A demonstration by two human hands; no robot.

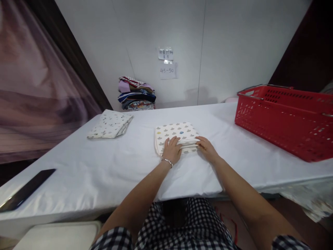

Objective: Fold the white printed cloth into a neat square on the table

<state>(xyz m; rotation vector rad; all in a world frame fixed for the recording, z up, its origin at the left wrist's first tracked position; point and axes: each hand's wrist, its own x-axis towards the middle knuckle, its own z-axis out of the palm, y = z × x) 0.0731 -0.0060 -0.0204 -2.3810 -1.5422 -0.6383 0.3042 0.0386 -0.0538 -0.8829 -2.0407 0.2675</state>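
Folded cloth (pixel 177 129), one: near the middle of the counter (pixel 104 177), layered edges toward the person. Left hand (pixel 171 151): loosely open, fingers slightly spread over its front, seemingly to steady the layers. Right hand (pixel 207 148): partly curled at the right front corner, apparently to control the edges (whether it pinches them, I cannot tell). Red basket (pixel 275 121): far right, probably there to leave elbow room; rigid, perforated, wire-handled. Cloth: soft-looking, squarish, off-white, grey cloud-like motifs. Second cloth (pixel 111 121): left, folded, small-patterned. Counter covering: white, smooth, faintly rippled.
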